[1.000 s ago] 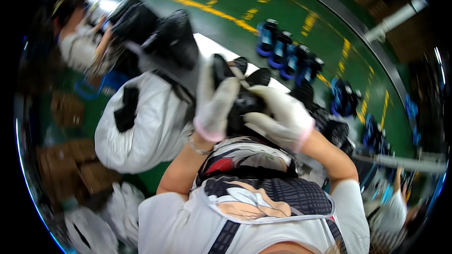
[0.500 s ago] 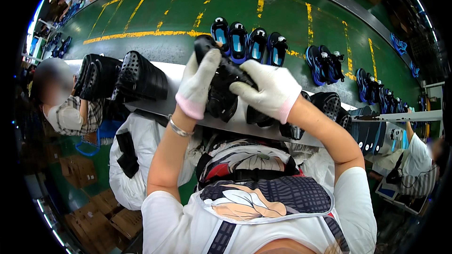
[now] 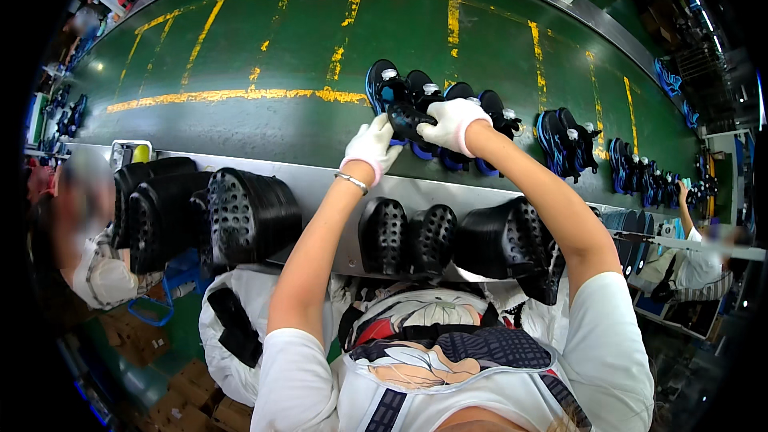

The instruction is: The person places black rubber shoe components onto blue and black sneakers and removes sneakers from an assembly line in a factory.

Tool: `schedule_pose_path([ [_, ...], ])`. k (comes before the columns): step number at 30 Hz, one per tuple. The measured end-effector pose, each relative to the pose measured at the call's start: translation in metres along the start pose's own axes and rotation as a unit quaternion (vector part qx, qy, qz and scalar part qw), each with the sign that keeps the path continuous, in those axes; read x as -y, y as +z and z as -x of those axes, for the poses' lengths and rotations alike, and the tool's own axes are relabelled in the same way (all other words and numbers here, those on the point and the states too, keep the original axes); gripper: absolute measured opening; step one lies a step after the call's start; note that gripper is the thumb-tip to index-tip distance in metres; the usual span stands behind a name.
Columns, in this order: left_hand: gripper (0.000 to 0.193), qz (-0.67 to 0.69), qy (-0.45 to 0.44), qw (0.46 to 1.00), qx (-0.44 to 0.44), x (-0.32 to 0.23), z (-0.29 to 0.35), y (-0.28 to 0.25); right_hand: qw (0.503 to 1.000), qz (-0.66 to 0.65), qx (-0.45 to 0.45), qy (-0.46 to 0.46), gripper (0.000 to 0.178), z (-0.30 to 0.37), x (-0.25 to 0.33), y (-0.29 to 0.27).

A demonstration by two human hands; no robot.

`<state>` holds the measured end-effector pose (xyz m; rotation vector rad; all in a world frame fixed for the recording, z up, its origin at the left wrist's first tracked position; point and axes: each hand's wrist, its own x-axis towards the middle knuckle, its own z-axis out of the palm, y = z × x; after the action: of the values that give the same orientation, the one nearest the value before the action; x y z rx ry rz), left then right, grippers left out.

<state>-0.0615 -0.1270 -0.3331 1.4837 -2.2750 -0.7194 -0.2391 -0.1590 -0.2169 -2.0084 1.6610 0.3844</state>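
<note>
Black, curved piece (image 3: 407,122) in white-gloved right hand (image 3: 453,124)

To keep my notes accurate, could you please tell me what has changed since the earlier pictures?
The left hand and right hand moved forward from above the metal ledge to the blue-black shoes, the right holding a black piece. The perforated black stacks stayed on the ledge.

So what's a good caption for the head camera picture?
Gloved right hand holds a black piece beside the left hand, near blue-trimmed shoes on a green surface.
</note>
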Motion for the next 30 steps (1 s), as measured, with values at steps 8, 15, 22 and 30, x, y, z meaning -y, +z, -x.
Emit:
schedule_pose_path([
  [8,0.018,0.036,-0.035,0.999,0.003,0.032,-0.025,0.044,0.991,0.12,0.048,0.03,0.035,-0.081,0.03,0.0],
  [15,0.025,0.095,-0.224,0.959,0.145,0.032,-0.047,0.044,0.991,0.065,-0.079,0.082,0.03,-0.143,0.038,0.083],
  [22,0.03,0.046,-0.189,0.954,0.229,0.039,-0.06,0.045,0.987,0.149,0.051,0.031,0.027,-0.134,0.056,0.043],
  [30,0.026,0.028,-0.216,0.945,0.243,0.038,-0.063,0.05,0.981,0.19,0.026,0.017,0.028,-0.156,0.062,0.053],
])
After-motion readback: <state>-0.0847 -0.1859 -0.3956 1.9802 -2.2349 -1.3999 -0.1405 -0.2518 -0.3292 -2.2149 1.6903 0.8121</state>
